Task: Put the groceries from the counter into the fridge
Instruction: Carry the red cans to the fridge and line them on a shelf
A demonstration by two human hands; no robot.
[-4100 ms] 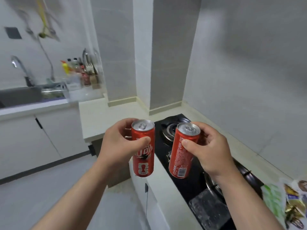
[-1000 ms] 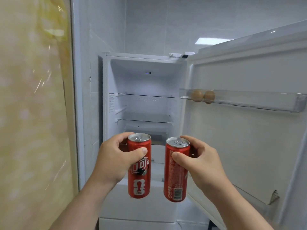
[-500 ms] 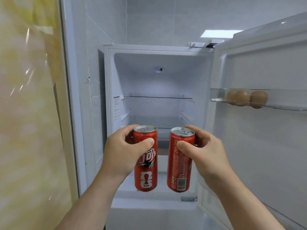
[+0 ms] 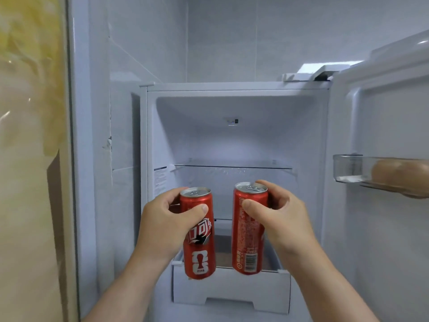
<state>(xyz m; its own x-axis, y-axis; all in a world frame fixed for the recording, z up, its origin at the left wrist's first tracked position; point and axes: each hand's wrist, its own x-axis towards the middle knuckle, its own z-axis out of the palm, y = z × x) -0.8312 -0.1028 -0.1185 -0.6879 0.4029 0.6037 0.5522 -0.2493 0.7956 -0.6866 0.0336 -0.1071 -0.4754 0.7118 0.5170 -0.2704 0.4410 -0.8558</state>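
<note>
Two slim red soda cans held upright at centre frame, one in each hand. Left hand (image 4: 162, 226) wrapped round the upper half of the FIFA-marked can (image 4: 200, 254), thumb across its front. Right hand (image 4: 282, 219) wrapped round the top of the barcode-side can (image 4: 248, 242), thumb on its near face. Cans side by side, not touching, seen against the open fridge (image 4: 232, 89), below its glass shelf (image 4: 232, 167) and above the white drawer (image 4: 232, 292). At right of frame, open door (image 4: 383, 240) with a clear door bin (image 4: 347, 168) holding brown eggs (image 4: 392, 173).
</note>
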